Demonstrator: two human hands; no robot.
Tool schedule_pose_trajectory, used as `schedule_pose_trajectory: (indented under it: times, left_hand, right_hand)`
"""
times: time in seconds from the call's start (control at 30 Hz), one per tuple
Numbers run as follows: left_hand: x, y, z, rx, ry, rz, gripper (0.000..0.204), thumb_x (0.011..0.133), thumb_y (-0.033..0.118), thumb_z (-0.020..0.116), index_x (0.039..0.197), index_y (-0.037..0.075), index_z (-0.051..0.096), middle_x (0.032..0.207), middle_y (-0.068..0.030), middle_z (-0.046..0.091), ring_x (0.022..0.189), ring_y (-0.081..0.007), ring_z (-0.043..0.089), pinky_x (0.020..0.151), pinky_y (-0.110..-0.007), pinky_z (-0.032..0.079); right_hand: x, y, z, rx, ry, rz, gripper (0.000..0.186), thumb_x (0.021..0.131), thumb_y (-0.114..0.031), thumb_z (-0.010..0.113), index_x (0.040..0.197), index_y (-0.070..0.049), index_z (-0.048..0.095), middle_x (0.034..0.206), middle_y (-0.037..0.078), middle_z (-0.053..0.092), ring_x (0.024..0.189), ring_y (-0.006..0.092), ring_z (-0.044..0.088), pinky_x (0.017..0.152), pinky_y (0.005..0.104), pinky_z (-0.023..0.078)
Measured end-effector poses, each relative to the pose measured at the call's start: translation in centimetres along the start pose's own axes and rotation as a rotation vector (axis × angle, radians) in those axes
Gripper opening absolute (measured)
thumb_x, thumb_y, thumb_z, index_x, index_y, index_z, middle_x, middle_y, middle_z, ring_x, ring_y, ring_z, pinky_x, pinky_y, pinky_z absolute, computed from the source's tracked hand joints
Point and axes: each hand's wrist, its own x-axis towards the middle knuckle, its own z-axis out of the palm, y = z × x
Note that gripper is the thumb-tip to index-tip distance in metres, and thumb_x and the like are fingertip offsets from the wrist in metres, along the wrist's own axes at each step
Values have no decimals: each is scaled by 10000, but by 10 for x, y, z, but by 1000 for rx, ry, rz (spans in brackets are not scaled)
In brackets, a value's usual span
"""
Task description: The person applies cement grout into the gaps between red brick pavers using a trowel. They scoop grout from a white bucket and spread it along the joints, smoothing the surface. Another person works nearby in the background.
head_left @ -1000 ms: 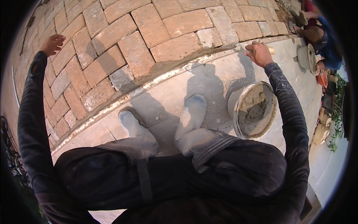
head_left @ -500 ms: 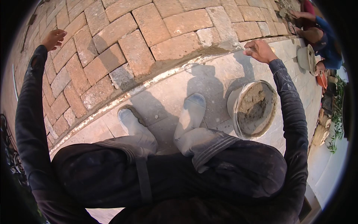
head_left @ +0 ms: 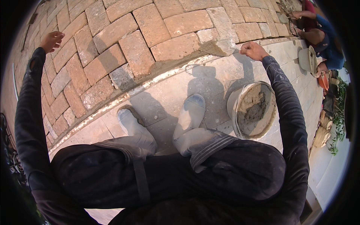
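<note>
My right hand (head_left: 253, 50) is closed around the handle of a trowel (head_left: 227, 46), over the edge of the brick paving (head_left: 176, 48). The trowel's grey blade lies against wet mortar along that edge and is hard to tell apart from it. Hovering over the bricks at the far left, my left hand (head_left: 52, 41) is empty, its fingers loosely bent and apart. A bucket (head_left: 233, 106) holding grey mortar (head_left: 255, 101) stands beside my right boot, under my right forearm.
My boots (head_left: 193, 110) rest on pale paving slabs (head_left: 168, 131). A whitish mortar-smeared strip (head_left: 123, 96) divides slabs from bricks. At the far right a co-worker (head_left: 318, 35) crouches by another bucket (head_left: 307, 60) and an orange bowl (head_left: 323, 81). Green leaves (head_left: 339, 120) hang nearby.
My right hand has shifted slightly left with the trowel, toward the bricks. More grey mortar or blade shows at the paving edge. My left hand has barely moved.
</note>
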Motion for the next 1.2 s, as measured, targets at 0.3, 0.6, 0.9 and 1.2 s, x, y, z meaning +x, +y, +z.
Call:
schedule_pose_trajectory:
  times: [0.3,0.6,0.9,1.2]
  left_hand:
    - [9,0,2,0,-35,7,508,951,547,642,1279,159,645,983,8,623,749,-95,595,598,-290,461]
    - [17,22,5,7,-16,76,529,942,561,646,1278,152,647,1012,-3,641,766,-109,607,617,-301,477]
    - [11,-1,9,5,-48,-15,484,949,539,650,1250,159,656,931,20,607,744,-87,594,606,-281,450]
    - [13,3,7,-10,-10,38,485,952,536,650,1255,158,658,994,10,649,729,-92,594,607,-288,464]
  right_hand:
    - [-11,16,-7,15,23,8,301,799,-354,669,842,-73,767,783,95,725,763,246,673,732,361,514]
    - [10,2,-3,-14,-6,-3,306,791,-349,653,908,-98,785,861,107,757,842,271,707,788,375,531]
    - [1,-1,-16,49,35,-49,323,825,-351,636,853,-48,747,684,79,652,676,198,628,671,335,484]
    - [24,-107,33,-73,-107,-239,361,824,-431,652,967,-131,792,1001,146,753,999,330,699,877,403,530]
